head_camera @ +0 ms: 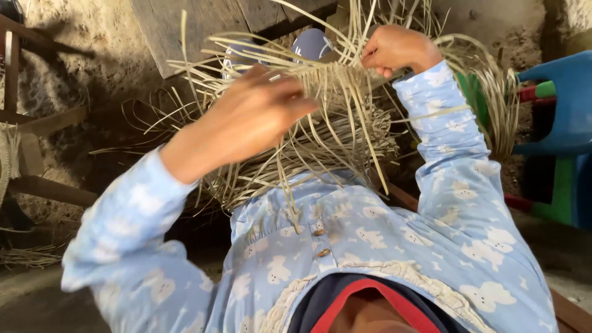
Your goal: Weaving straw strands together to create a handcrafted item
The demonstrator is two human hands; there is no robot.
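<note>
While our right hand pinched strands at the far edge of the woven straw mat raised over our lap, our left hand pressed curled fingers on its near side. We judged steady tension mattered; the blue chair crowded the right, the wooden frame the left.

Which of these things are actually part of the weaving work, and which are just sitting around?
In the work:
- woven strip piece, half made
- loose strips hanging from it
- left hand, on the weave
- right hand, pinching strips

Lying about:
- blue plastic chair
- wooden frame at the left
- bundle of strips on the ground
</note>
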